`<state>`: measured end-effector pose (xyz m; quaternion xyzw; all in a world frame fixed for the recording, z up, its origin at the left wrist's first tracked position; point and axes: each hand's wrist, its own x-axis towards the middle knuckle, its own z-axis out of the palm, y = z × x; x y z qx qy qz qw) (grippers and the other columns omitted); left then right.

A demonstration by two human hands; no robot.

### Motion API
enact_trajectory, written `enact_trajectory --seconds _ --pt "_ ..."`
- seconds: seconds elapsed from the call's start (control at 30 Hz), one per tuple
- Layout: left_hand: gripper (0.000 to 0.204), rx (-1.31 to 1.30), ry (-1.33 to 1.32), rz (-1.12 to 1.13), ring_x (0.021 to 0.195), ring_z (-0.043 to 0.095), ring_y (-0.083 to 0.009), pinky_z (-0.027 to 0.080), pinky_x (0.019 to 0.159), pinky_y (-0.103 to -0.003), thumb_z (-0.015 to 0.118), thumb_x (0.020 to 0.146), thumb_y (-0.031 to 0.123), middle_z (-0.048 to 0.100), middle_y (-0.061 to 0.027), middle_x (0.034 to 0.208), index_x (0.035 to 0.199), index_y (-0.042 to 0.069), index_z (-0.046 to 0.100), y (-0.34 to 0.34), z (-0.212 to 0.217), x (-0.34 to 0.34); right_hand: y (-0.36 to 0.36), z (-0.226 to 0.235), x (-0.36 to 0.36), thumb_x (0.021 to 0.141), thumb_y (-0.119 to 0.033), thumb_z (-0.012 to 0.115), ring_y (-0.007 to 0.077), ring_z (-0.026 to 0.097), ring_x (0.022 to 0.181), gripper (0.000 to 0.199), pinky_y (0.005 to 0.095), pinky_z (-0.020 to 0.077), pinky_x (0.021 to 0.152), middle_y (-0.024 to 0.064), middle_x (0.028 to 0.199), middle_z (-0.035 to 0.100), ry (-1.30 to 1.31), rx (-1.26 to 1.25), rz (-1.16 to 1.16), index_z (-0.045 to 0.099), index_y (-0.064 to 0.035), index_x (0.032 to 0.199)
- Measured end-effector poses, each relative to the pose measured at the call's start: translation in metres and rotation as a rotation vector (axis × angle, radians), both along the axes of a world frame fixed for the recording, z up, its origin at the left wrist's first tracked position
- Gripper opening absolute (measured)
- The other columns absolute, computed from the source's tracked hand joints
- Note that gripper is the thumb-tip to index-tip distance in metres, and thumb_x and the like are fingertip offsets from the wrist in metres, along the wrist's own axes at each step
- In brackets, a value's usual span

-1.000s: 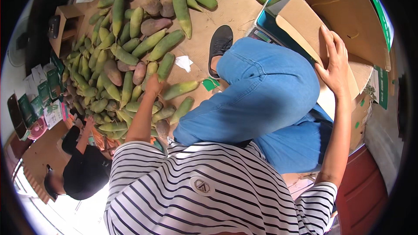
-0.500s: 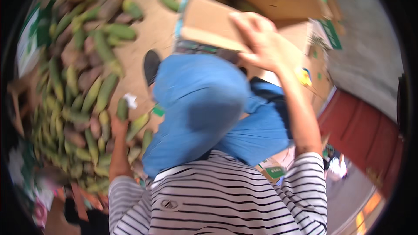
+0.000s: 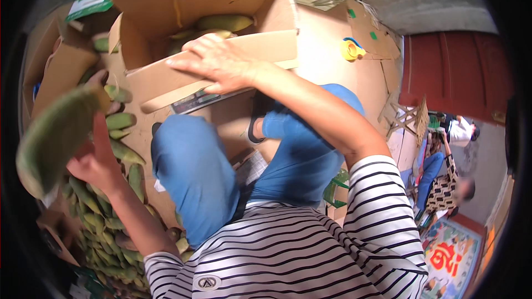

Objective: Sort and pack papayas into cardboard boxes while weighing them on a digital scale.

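Observation:
My left hand (image 3: 91, 161) is closed around one end of a big green radish (image 3: 58, 135), raised near the left rim and smeared by motion. A pile of green radishes (image 3: 105, 243) lies below and left of my left forearm. In front of my knees stands an open cardboard box (image 3: 271, 50). My right hand (image 3: 219, 65) grips its near flap, some fingers over the top edge and the thumb on the near side. A few green radishes (image 3: 224, 22) lie inside, partly hidden by the flap. Under the box shows a dark device with a panel (image 3: 194, 101), perhaps a scale.
A yellow tape roll (image 3: 351, 50) lies on the cardboard-covered floor right of the box. Another open carton (image 3: 66, 69) stands at the left. A small folding stool (image 3: 404, 119) is at the right, before a red metal door (image 3: 454, 72). Other people (image 3: 443, 182) sit farther off.
My left hand has lifted a green radish from beside the pile up toward the left rim. My view has turned toward the box. My right hand stays on the box flap.

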<state>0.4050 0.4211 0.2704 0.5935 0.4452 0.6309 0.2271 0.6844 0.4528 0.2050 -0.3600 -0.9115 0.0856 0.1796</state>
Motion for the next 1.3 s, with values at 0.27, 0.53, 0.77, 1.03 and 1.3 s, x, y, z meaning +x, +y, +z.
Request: enact_trajectory --seconds 0.27,0.53,0.77,1.03,1.3 --pt "0.045 0.028 0.864 -0.18 0.117 0.053 -0.0246 0.039 0.099 -0.034 0.064 0.086 0.007 0.058 -0.0167 0.12 0.128 0.0 0.049 0.08 0.002 0.08 0.0 -0.003 -0.002 0.062 -0.024 0.077 0.0327 0.049 0.106 0.081 0.0439 0.0389 0.095 0.0148 0.118 0.048 0.03 -0.021 0.014 0.044 -0.0199 0.136" --pt "0.023 -0.667 0.638 0.139 0.085 0.055 -0.022 0.045 0.082 -0.034 0.055 0.092 0.012 0.061 -0.0122 0.097 0.108 -0.004 0.056 -0.096 -0.202 -0.124 0.003 0.011 0.006 0.061 -0.018 0.075 0.0343 0.048 0.108 0.084 0.0444 0.037 0.097 0.0159 0.119 0.049 0.016 -0.12 -0.009 0.042 -0.0219 0.139" --pt "0.027 -1.123 0.77 -0.139 0.09 0.056 -0.0326 0.045 0.083 -0.039 0.056 0.086 0.012 0.058 -0.0175 0.103 0.108 -0.002 0.055 -0.194 -0.324 -0.102 0.004 0.011 -0.004 0.061 -0.018 0.075 0.0347 0.044 0.116 0.088 0.0462 0.0343 0.101 0.0165 0.124 0.046 -0.005 -0.15 -0.007 0.038 -0.0235 0.141" --pt "0.041 -1.442 0.826 -0.099 0.101 0.055 -0.0407 0.045 0.088 -0.042 0.063 0.081 0.017 0.056 -0.0226 0.113 0.115 -0.002 0.052 -0.365 -0.405 -0.191 0.01 0.017 -0.011 0.06 -0.016 0.073 0.0344 0.043 0.118 0.089 0.0466 0.0335 0.102 0.0171 0.126 0.045 -0.015 -0.155 -0.022 0.038 -0.0232 0.142" --pt "0.042 -0.581 0.085 0.318 0.101 0.057 -0.0193 0.046 0.088 -0.032 0.071 0.085 0.01 0.06 -0.0125 0.114 0.12 -0.006 0.054 -0.156 -0.152 -0.115 0.004 0.017 -0.004 0.063 -0.017 0.072 0.0361 0.043 0.118 0.088 0.0461 0.0335 0.103 0.0182 0.127 0.045 -0.075 -0.147 -0.052 0.037 -0.0225 0.143"
